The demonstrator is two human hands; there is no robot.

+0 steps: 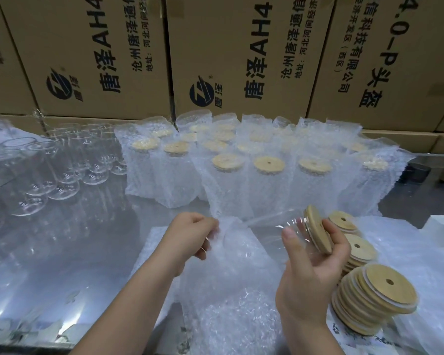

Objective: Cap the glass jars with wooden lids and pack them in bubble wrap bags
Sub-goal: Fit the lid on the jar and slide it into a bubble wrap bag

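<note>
hands: right grips smooth capped jar, left pinches bubbly bag.

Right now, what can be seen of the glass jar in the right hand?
The glass jar is clear and round-walled, capped with a round wooden lid that has a small hole. It lies on its side in the air, lid to the right. The right hand grips its lid end; its base points at the bubble wrap bag, whose mouth the left hand pinches. How deep it sits is unclear.
</note>
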